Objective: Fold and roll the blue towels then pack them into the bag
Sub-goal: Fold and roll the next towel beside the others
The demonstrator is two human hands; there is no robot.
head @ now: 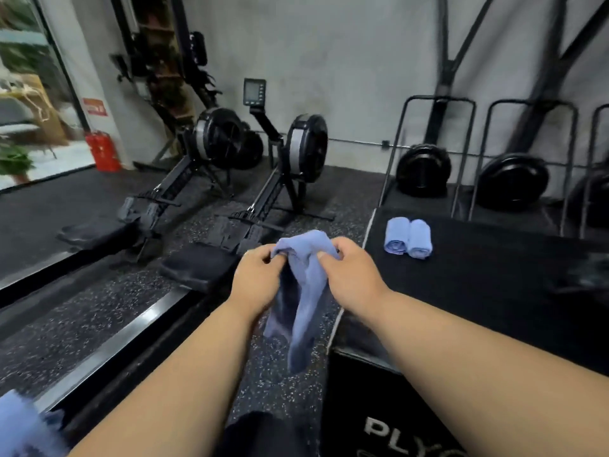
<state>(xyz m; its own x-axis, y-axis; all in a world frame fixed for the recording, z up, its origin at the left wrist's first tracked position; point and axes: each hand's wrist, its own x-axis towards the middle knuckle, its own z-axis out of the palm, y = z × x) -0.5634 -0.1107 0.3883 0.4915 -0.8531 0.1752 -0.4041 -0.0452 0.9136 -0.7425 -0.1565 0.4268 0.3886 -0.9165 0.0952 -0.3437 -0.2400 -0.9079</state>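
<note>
- Blue fabric (19, 427), blurred, lies at the bottom left corner, closest to the camera; it is not possible to tell if it is a towel.
- Black plyo box (478, 291) stands at the right, with white letters "PLY" on its near side face.
- Both forearms reach forward over the speckled rubber floor (82, 324), just to the left of the box.
- Left hand (257, 275) has its fingers curled and pinches the top edge of a blue towel (303, 308) on the left side.
- Right hand (349, 275) is also curled and pinches the same top edge on the right side, very close to the left hand.
- This towel is not folded. It bunches up between the two hands and hangs down freely in the air, above the floor and beside the left edge of the box.
- Two rolled blue towels (408, 239) lie on the top of the box, at its far left corner. They touch each other side by side.
- Two black rowing machines (263, 179) stand on the floor behind the hands, with their flywheels near the wall.
- Black weight plates (423, 169) stand in metal frames behind the box.
- Red container (102, 151) stands far at the left, beside the glass door.
</note>
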